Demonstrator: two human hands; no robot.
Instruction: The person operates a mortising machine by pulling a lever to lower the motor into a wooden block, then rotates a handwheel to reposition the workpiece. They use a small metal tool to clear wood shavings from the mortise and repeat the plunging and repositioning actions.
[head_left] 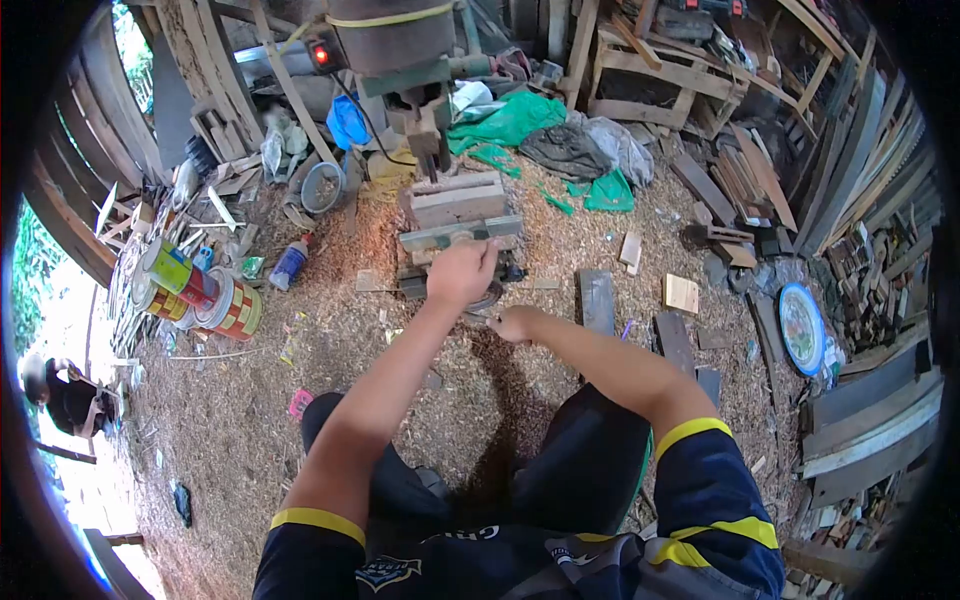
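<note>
A drilling machine (pixel 400 90) stands ahead of me, its bit pointing down over a wooden block (pixel 457 201) in a metal vise (pixel 460 233). My left hand (pixel 462 272) lies over the front of the vise, its fingers curled down; what they grip is hidden beneath it. Lower and to the right, my right hand (pixel 514 323) is closed near a round metal part (pixel 486 297) below the vise. Whatever its fingers hold is too small to make out.
Stacked paint buckets (pixel 228 304) and a blue bottle (pixel 289 264) are at the left. Loose boards (pixel 596 301) lie right of the machine, with a round plate (pixel 801 328) farther right. Another person (pixel 72 400) is at the far left edge.
</note>
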